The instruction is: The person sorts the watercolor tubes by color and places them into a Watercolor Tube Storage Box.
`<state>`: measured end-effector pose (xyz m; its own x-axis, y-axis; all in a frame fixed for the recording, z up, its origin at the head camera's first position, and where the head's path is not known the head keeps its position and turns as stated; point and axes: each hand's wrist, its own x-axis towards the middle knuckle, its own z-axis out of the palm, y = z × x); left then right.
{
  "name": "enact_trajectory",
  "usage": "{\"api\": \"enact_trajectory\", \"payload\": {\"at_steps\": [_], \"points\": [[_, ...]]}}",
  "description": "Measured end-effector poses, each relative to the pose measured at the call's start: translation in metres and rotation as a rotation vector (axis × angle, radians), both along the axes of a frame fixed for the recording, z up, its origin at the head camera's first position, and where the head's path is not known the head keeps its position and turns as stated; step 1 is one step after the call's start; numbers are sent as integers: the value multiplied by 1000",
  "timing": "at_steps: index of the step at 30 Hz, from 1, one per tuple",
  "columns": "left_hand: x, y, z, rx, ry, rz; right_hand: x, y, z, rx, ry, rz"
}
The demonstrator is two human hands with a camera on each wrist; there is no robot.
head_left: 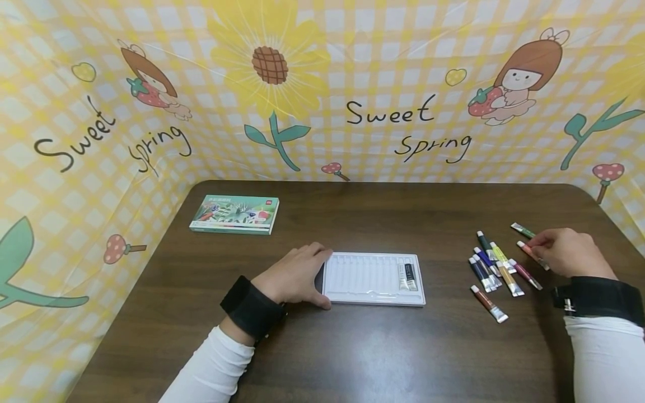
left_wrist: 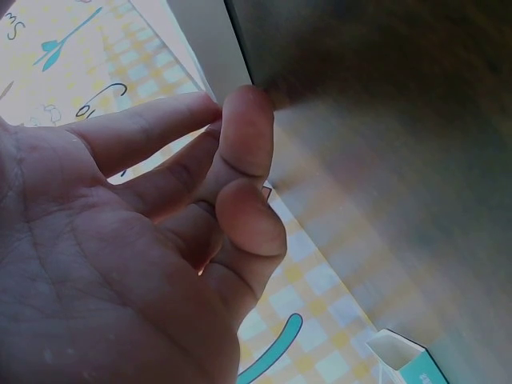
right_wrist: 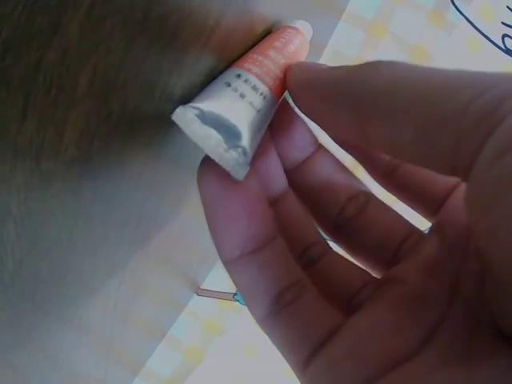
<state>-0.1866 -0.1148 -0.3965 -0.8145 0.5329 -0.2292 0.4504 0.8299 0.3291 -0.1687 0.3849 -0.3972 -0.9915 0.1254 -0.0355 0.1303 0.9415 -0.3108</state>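
Note:
My left hand (head_left: 297,275) grips the left end of a white plastic paint tray (head_left: 363,278), thumb at the near corner and fingers at the far one. Toward the tray's right end lie a white paint tube (head_left: 402,276) and a black paint tube (head_left: 410,275). In the left wrist view that hand's bent fingers (left_wrist: 248,132) meet the tray's edge (left_wrist: 208,44). On the right, my right hand (head_left: 574,253) pinches an orange-red paint tube (right_wrist: 268,68) between thumb and fingers. A green paint tube (head_left: 523,230) lies just beyond it.
Left of the right hand is a loose pile of several paint tubes, among them a yellow-green tube (head_left: 499,253) and a magenta tube (head_left: 526,274). A brown tube (head_left: 489,304) lies nearer. The green paint box (head_left: 235,214) sits far left on the dark table (head_left: 383,352).

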Motion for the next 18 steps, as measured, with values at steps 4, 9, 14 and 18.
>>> {"api": "enact_trajectory", "payload": {"at_steps": [4, 9, 14, 18], "points": [[0, 0, 0, 0, -4, 0, 0, 1, 0, 11, 9, 25], [0, 0, 1, 1, -2, -4, -1, 0, -2, 5, 16, 29], [0, 0, 1, 3, -7, -1, -1, -3, -3, -12, 4, -6], [0, -1, 2, 5, -7, -1, -2, -4, -4, -25, 9, -11]]}}
